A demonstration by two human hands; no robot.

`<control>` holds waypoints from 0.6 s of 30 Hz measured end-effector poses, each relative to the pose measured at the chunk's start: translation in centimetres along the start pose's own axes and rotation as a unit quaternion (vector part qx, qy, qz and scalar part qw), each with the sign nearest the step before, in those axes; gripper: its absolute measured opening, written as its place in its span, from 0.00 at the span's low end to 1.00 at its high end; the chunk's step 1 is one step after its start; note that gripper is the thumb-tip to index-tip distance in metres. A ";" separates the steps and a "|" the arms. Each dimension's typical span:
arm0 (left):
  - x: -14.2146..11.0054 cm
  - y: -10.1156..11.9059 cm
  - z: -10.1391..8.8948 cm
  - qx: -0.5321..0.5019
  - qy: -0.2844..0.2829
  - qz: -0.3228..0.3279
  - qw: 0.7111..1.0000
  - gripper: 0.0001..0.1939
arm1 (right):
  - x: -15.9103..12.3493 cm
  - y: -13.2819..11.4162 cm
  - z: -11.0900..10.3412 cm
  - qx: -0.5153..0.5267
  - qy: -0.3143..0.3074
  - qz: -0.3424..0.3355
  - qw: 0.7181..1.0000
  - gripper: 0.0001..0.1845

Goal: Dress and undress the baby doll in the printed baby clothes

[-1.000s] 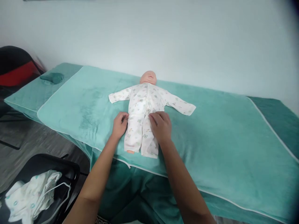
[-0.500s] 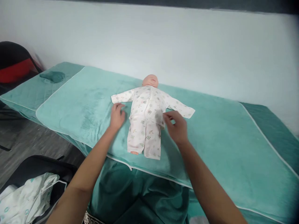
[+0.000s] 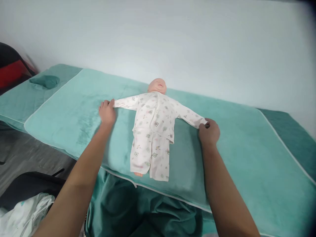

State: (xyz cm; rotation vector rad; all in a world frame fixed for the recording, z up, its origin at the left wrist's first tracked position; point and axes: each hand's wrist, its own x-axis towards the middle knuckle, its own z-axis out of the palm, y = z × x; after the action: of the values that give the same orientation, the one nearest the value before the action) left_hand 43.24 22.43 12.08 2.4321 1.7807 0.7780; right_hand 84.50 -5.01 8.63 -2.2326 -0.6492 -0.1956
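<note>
A baby doll (image 3: 157, 86) lies on its back on the green bed, its head toward the wall. It wears a white printed long-sleeved top (image 3: 155, 112) and matching trousers (image 3: 149, 154); the toes of one foot show below a trouser leg. Both sleeves stretch out sideways. At the end of the left-hand sleeve, my left hand (image 3: 107, 111) pinches the cuff. My right hand (image 3: 209, 132) has its thumb and fingers closed on the cuff of the other sleeve. The doll's hands are hidden.
The green padded bed cover (image 3: 237, 158) runs along a white wall (image 3: 158, 39), with a face hole (image 3: 45, 82) at its left end. A dark chair (image 3: 27, 187) at lower left holds white printed cloth (image 3: 27, 214). Another chair with something red (image 3: 14, 75) stands far left.
My left hand has moved left onto one cuff and closed. My right hand has gone from the top's hem out to the other cuff. The sleeves are drawn out straighter.
</note>
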 end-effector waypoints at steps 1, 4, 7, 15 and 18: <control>-0.1 0.0 0.1 0.002 -0.003 -0.012 1.000 0.27 | 0.2 0.0 -0.1 0.008 0.003 0.005 1.000 0.16; -0.5 0.1 -0.1 -0.002 -0.018 -0.037 0.999 0.25 | 0.2 -0.2 -0.5 0.023 0.038 0.008 0.999 0.19; -1.2 0.2 -0.7 -0.031 -0.015 -0.047 0.998 0.25 | -0.8 -0.9 -1.0 0.040 0.074 -0.029 0.996 0.22; -10.7 0.4 -3.7 -0.229 0.028 -0.012 0.973 0.20 | -10.0 -3.5 -4.0 0.160 -0.072 -0.163 0.971 0.12; -18.4 1.0 -5.3 -0.375 -0.022 -0.004 0.927 0.13 | -16.3 -4.0 -6.2 0.191 -0.231 -0.187 0.935 0.11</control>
State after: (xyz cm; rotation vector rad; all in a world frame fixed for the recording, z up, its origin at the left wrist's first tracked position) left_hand 37.98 4.15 10.12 1.8975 1.1531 1.1266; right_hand 68.86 -13.68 9.97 -1.7650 -1.2523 0.2631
